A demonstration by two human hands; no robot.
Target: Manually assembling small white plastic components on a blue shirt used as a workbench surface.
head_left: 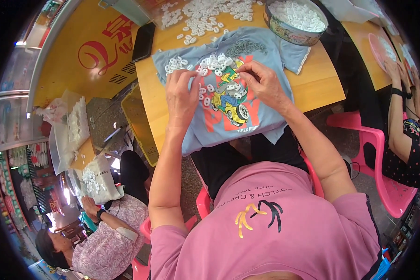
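Note:
A blue-grey printed T-shirt (pixel 191 135) lies spread over the table in front of me. Small white oval pieces with two holes (pixel 218 63) are heaped on it, and a few lie lower on the print. My left hand (pixel 182 95) is at the heap's left side, thumb and fingers bent together; what they hold, if anything, is hidden. On the right, my right hand (pixel 265 84) pinches thumb against forefinger above the shirt. Anything in that pinch is too small to name. Beyond it lies a pile of small dark grey metal bits (pixel 246 48), perhaps springs.
Many more white pieces (pixel 205 16) cover the table's far side. A round tin (pixel 291 32) full of white pieces stands far right, and a black phone (pixel 144 42) lies far left. Other people work at both sides, near pink chairs (pixel 373 140) and a yellow crate (pixel 140 123).

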